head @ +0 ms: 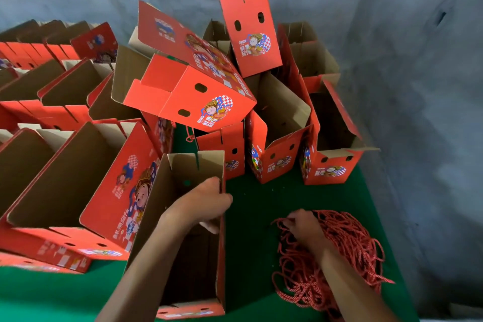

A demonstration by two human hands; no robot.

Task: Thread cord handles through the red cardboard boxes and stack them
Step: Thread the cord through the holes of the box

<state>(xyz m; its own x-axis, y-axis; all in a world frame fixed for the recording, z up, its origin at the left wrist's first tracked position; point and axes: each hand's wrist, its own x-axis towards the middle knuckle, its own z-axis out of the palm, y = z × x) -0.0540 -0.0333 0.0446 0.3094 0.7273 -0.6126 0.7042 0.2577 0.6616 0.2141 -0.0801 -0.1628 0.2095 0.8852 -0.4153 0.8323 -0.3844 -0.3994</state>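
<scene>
1. An open box (pixel 183 230) stands on the green table (pixel 256 217), just in front of the person, beside a row of boxes (pixel 52 165) on the left.
2. Its right wall is gripped near the top edge by the left hand (pixel 206 201), with the fingers curled over the rim.
3. The box is judged light and fairly stiff, though thin walls may buckle if squeezed; it is best held at a rim or corner, close to the punched holes.
4. A heap of red cords (pixel 334 256) lies to the right of the box, well apart from it.
5. The right hand (pixel 303 227) rests in the heap with its fingers bent among the strands; whether one cord is pinched cannot be told.
6. The cords are judged soft, limp and prone to tangling, so a single cord is best taken near its end.
</scene>
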